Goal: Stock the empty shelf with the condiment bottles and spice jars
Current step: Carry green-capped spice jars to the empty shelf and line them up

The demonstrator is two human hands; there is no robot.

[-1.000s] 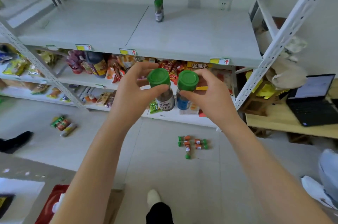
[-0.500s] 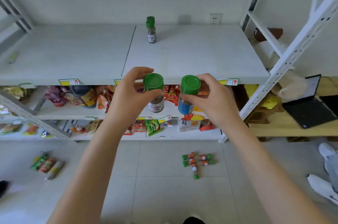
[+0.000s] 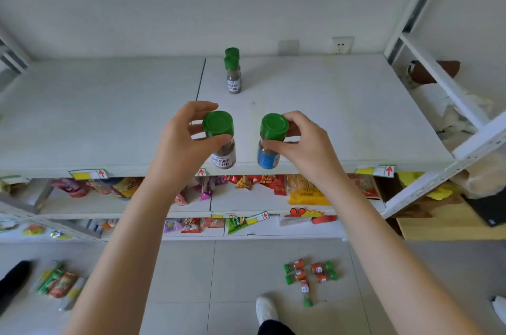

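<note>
My left hand (image 3: 180, 148) grips a green-capped spice jar with a white label (image 3: 222, 143) by its cap. My right hand (image 3: 304, 146) holds a second green-capped jar with a blue label (image 3: 269, 140) the same way. Both jars hang upright over the front edge of the white top shelf (image 3: 328, 115), a little apart from each other. Two more green-capped jars (image 3: 233, 72) stand one behind the other near the shelf's back, just right of the seam between its two boards.
Several orange-labelled spice jars (image 3: 310, 276) lie on the tiled floor below. Snack packets (image 3: 273, 184) fill the lower shelves, and more packets (image 3: 59, 281) lie on the floor at left. A white upright (image 3: 438, 72) bounds the shelf at right. My shoe (image 3: 267, 308) is below.
Both hands have risen with their jars from in front of the lower shelves to above the top shelf's front edge, and the jars have spread slightly apart. The view has tilted up.
</note>
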